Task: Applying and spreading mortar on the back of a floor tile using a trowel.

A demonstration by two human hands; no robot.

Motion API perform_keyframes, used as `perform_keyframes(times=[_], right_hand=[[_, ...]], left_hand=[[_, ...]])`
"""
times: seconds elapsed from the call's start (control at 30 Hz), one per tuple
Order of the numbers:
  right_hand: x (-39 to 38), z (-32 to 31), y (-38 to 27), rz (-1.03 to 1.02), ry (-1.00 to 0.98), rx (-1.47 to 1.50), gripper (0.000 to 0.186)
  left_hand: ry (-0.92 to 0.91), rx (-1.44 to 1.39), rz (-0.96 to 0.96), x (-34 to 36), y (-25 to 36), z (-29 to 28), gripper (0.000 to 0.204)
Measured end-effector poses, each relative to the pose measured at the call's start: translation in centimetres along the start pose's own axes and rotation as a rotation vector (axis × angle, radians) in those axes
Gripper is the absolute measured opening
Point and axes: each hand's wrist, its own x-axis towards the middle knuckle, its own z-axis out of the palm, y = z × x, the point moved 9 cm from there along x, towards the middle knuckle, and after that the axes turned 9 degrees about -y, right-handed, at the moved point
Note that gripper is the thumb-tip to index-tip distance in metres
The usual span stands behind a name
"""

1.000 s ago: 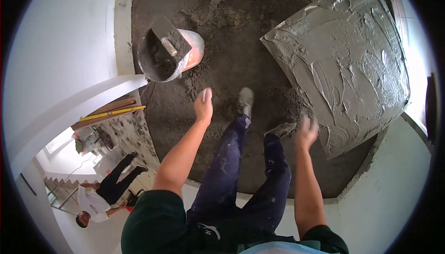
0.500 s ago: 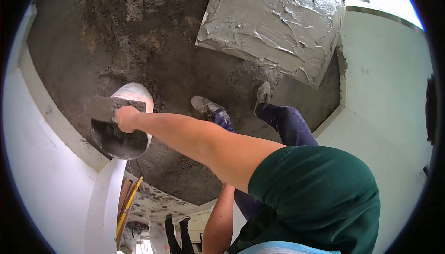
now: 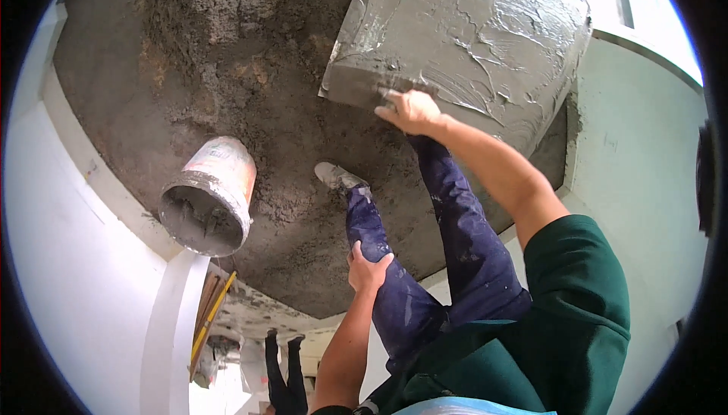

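My right hand (image 3: 413, 112) is closed around the handle of a plastering trowel (image 3: 362, 87). The trowel's flat grey blade lies against the near left edge of a large square slab (image 3: 455, 28), whose face is spread with wet, ridged grey cement paste. The hand covers most of the handle. My left hand (image 3: 369, 269) rests on my left knee, thumb and fingers apart, with nothing in it. To the left, a whitish bucket (image 3: 227, 159) lies tipped toward me, its rim and inside caked with grey paste.
A heap of grey mortar (image 3: 227, 13) rises from the dirty floor beyond the bucket. White walls (image 3: 91, 263) close in at left and a pale wall (image 3: 637, 127) at right. Boards and a yellow level (image 3: 214, 305) lean behind the corner, and another person's dark-trousered legs (image 3: 284, 377) show farther off.
My right hand has swung with the trowel from over the bucket to the slab's near edge. My left hand has come forward onto my knee, and the bucket's mouth is uncovered.
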Motion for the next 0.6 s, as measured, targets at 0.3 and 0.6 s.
perform_keyframes(times=[0.3, 0.6], right_hand=[[3.7, -13.7, 8.4, -0.297, 0.44, -0.199, 0.057], [9.5, -33.1, 19.8, 0.055, 0.347, 0.07, 0.06]], left_hand=[[-0.062, 0.091, -0.152, 0.0, 6.3, 3.3, 0.1], [-0.093, 0.182, -0.272, 0.8, 7.9, 4.3, 0.105]])
